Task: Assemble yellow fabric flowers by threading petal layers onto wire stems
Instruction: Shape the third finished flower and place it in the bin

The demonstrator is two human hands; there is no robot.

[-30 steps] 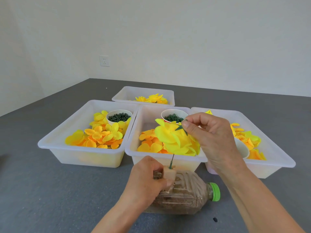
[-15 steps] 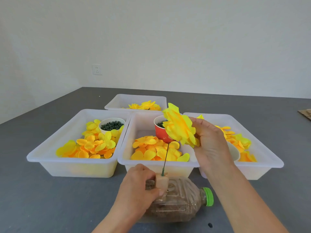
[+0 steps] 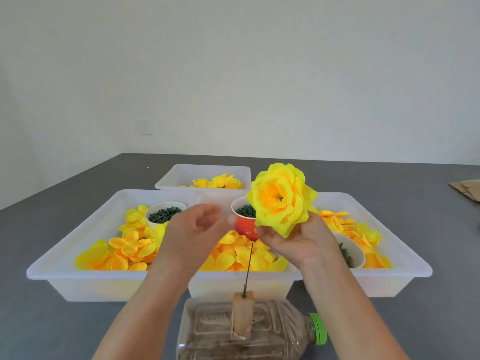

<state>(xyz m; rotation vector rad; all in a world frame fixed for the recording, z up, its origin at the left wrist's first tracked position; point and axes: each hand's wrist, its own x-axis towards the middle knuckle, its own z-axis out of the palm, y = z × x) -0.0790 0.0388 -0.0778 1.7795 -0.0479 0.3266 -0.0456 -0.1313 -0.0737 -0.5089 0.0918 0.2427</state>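
One flower (image 3: 281, 200) in right hand (image 3: 298, 240)

Craft workroom — bare white wall (image 3: 259, 74), grey worktable (image 3: 52, 320), petal-filled bins (image 3: 78, 284)

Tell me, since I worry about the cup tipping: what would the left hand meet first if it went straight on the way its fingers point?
Probably the red cup of green bits: the left hand is open, blurred, fingers aimed right toward it. Depth is unclear; it might pass in front and reach the flower instead.
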